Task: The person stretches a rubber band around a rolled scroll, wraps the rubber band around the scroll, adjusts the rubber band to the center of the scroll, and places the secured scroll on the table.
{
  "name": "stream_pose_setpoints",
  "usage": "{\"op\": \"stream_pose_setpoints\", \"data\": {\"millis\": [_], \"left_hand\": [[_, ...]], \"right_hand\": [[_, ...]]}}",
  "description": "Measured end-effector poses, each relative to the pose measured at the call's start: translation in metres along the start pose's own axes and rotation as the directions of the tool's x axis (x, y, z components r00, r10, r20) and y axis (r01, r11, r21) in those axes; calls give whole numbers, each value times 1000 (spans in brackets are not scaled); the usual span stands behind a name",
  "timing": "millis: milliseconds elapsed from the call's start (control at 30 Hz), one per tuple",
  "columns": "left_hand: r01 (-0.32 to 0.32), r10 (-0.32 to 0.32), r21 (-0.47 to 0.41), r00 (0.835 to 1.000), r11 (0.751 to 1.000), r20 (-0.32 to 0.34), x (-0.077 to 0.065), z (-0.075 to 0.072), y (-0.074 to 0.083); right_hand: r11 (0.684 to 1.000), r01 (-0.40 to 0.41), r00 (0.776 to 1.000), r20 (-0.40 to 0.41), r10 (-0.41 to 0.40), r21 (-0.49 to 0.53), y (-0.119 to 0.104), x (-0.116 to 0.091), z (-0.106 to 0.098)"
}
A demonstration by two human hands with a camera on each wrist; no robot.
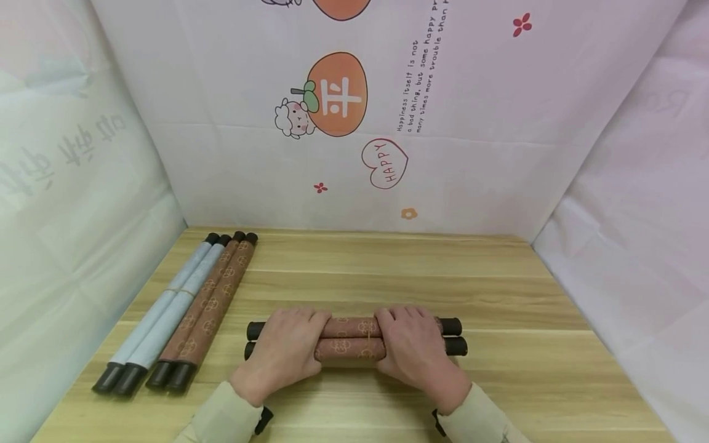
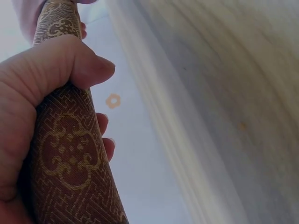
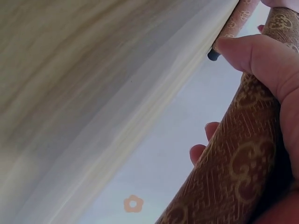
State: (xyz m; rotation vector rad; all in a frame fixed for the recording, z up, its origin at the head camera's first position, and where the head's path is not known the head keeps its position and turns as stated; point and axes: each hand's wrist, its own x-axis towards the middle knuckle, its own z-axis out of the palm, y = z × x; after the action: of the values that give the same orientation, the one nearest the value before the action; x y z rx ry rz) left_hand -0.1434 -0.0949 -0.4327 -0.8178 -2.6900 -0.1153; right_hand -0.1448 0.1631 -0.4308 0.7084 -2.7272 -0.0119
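Both hands hold a brown scroll [image 1: 350, 347], rolled up as two parallel rolls with a gold floral pattern and black end knobs. It lies crosswise over the near part of the table. My left hand [image 1: 293, 344] wraps round its left portion, thumb toward the middle; in the left wrist view, the fingertips [image 2: 110, 148] show past the far side of the roll. On the right portion, my right hand [image 1: 415, 344] grips the same way, its fingertips [image 3: 198, 153] curling round the roll. A thin band circles the scroll between the hands.
At the left of the wooden table [image 1: 421, 264] lie a pale blue scroll [image 1: 166, 307], with a thin band round it, and another brown scroll [image 1: 210, 307], side by side and slanting. White printed cloth [image 1: 471, 154] stands behind and at both sides.
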Motion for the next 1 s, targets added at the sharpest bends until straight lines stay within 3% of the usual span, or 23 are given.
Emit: {"op": "stream_pose_setpoints", "data": {"millis": [233,1000], "left_hand": [[-15,14,-56,1000,998,-22,0,0,5],[-29,27,-43,998,999,-51,-2,2,11]], "right_hand": [[1000,17,1000,21,-18,2,-9,2,0],[998,25,1000,0,-25,-51,-26,2,2]]}}
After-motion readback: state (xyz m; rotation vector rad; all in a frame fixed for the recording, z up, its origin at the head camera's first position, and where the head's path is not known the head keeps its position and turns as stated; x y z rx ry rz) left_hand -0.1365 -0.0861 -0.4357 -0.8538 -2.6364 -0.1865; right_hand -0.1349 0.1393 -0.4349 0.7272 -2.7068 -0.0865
